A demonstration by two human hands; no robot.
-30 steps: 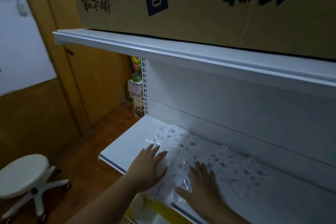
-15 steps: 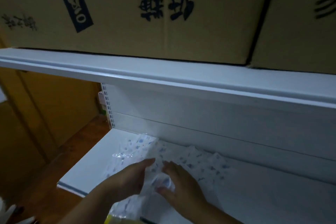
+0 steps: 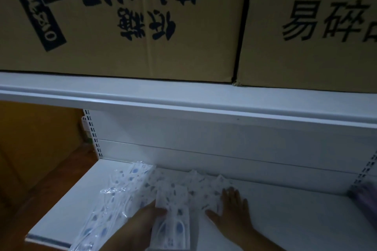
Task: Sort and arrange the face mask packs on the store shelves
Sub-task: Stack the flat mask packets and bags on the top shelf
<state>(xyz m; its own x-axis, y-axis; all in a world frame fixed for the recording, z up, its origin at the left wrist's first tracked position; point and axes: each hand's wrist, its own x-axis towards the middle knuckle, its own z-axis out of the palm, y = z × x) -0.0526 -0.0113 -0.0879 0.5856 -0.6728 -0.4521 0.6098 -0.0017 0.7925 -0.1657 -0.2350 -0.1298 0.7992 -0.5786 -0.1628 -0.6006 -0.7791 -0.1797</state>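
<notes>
On the white lower shelf, the face mask packs lie spread in a loose row from about 9 o'clock toward 3 o'clock along the back panel. The left hand, at 6 o'clock, holds one printed pack, thumb on top of its near edge; the other fingers are hidden beneath. The right hand, at 5 o'clock, rests flat with fingers spread wide on the packs' right end, holding nothing. Clear-wrapped packs lie at 8 o'clock. Two cardboard boxes sit on the upper shelf at 12 o'clock.
</notes>
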